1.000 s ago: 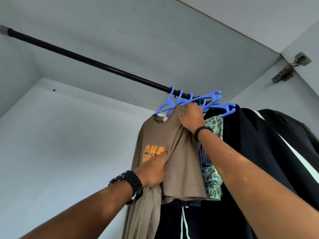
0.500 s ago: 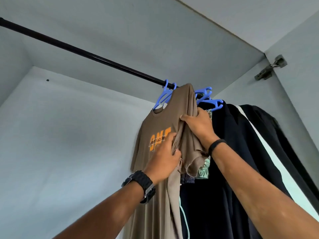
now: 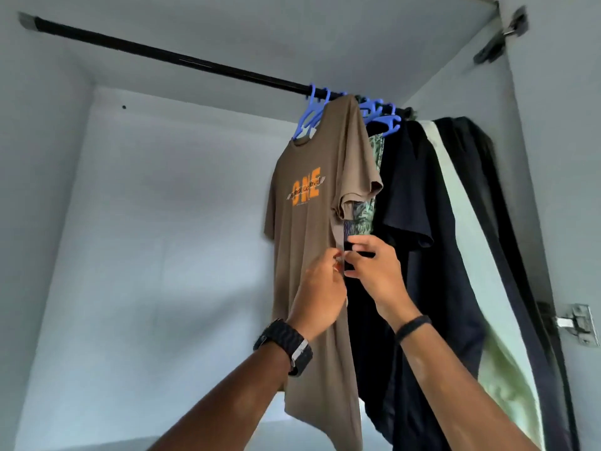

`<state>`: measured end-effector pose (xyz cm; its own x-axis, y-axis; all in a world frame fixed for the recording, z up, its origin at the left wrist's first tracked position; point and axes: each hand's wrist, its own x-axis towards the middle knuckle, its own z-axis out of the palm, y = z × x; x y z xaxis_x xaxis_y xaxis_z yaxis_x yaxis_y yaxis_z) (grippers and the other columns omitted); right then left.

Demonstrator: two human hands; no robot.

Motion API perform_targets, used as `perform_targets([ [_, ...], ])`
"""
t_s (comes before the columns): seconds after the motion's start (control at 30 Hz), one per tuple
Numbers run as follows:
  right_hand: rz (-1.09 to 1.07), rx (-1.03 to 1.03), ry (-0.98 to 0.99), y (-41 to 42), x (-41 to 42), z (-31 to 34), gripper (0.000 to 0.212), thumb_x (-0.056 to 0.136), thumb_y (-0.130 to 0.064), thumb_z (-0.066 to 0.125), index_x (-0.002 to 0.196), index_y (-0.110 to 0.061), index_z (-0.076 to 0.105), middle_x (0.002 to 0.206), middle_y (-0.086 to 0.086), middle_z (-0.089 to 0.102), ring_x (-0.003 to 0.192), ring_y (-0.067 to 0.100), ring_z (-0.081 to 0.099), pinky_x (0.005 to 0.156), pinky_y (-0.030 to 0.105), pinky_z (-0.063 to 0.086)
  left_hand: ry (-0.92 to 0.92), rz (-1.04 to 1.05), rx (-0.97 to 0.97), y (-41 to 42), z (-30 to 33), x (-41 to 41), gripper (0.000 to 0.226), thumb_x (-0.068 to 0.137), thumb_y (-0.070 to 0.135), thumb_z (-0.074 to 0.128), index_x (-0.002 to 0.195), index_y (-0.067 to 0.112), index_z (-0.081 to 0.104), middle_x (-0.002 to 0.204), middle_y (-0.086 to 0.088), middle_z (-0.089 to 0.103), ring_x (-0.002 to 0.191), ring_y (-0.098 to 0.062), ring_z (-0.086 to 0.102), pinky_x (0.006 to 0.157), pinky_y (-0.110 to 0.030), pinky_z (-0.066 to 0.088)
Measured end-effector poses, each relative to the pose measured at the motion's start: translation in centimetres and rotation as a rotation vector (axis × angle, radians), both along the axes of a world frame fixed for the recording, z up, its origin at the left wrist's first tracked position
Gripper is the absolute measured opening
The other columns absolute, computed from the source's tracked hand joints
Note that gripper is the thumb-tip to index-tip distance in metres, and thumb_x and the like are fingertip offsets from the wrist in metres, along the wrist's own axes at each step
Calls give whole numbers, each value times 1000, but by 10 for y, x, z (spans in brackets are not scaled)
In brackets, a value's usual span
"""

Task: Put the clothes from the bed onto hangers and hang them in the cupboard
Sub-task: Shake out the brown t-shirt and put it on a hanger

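A brown T-shirt [image 3: 309, 229] with an orange "ONE" print hangs full length from a blue hanger [image 3: 311, 113] hooked over the black rail [image 3: 169, 56] inside the cupboard [image 3: 146, 222]. Its long axis runs straight down, collar at the top by the rail and hem at the bottom, and the printed front is turned toward the left wall. It is the leftmost garment on the rail, and its right sleeve lies against a green patterned garment [image 3: 366, 211] and the dark clothes [image 3: 422, 222] crowded to its right on more blue hangers. The rail itself slants from the upper left down to the right. Both hands meet at the shirt's right side seam, about halfway down. The left hand [image 3: 320, 288], with a black watch [image 3: 286, 348] on the wrist, pinches the seam edge between thumb and fingertips. The right hand [image 3: 374, 271], with a thin black band [image 3: 412, 326] on the wrist, has its fingers curled at the same edge, touching the left hand's fingertips; whether it grips the brown cloth or the dark one behind cannot be told.
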<state>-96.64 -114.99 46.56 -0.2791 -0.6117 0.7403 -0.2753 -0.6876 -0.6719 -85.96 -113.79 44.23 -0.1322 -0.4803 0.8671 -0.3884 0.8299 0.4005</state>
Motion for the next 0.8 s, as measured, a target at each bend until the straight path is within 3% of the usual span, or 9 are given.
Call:
perform_targets([
  [0.07, 86, 28, -17, 24, 4, -29, 23, 89, 2, 56, 104, -13, 64, 101, 3, 60, 73, 8, 65, 73, 30, 59, 30, 8, 48, 27, -21, 2, 32, 97, 0, 35, 117, 18, 52, 94, 11, 56, 79, 2, 55, 66, -3, 43],
  [0.17, 178, 82, 2, 74, 8, -81, 25, 91, 6, 49, 96, -12, 65, 88, 3, 65, 73, 9, 67, 66, 24, 58, 128, 40, 158, 78, -62, 2, 24, 96, 5, 43, 110, 23, 53, 91, 13, 58, 83, -2, 58, 71, -14, 51],
  [0.3, 260, 170, 49, 133, 18, -136, 32, 88, 9, 50, 89, -20, 64, 83, -5, 63, 78, 12, 66, 74, 34, 59, 261, 106, 372, 139, -115, 9, 28, 96, 5, 44, 114, 23, 54, 111, -3, 62, 99, -22, 64, 81, -33, 56],
  [0.43, 388, 349, 144, 201, 29, -187, 34, 83, 9, 57, 99, -20, 65, 92, -8, 61, 100, 22, 64, 84, 38, 57, 386, 169, 488, 226, -169, 29, 30, 95, -2, 45, 118, 14, 54, 107, -4, 60, 94, -26, 66, 76, -29, 55],
  [0.6, 602, 446, 358, 300, 71, -237, 28, 85, -1, 60, 104, -20, 65, 94, -6, 63, 81, 12, 66, 79, 26, 57, 491, 322, 583, 351, -234, 72, 31, 95, -2, 46, 120, 16, 52, 111, -8, 59, 90, -23, 67, 73, -28, 54],
  [0.7, 775, 490, 405, 351, 104, -263, 26, 84, 0, 59, 101, -19, 66, 87, -6, 64, 74, 18, 68, 79, 32, 58, 602, 394, 613, 422, -257, 99, 31, 95, -4, 45, 118, 16, 52, 102, -7, 61, 80, -16, 67, 73, -29, 55],
  [0.73, 898, 533, 452, 399, 138, -281, 26, 84, 0, 58, 100, -19, 66, 87, -6, 64, 75, 18, 69, 78, 32, 58, 631, 508, 626, 481, -274, 124, 31, 95, -5, 45, 118, 15, 52, 101, -6, 62, 79, -15, 67, 73, -29, 55],
  [0.8, 955, 550, 454, 424, 153, -292, 26, 85, 0, 57, 102, -18, 66, 88, -4, 64, 79, 20, 69, 77, 30, 58, 634, 549, 656, 512, -282, 136, 32, 95, -5, 45, 118, 14, 53, 101, -6, 62, 79, -16, 67, 76, -32, 55],
])
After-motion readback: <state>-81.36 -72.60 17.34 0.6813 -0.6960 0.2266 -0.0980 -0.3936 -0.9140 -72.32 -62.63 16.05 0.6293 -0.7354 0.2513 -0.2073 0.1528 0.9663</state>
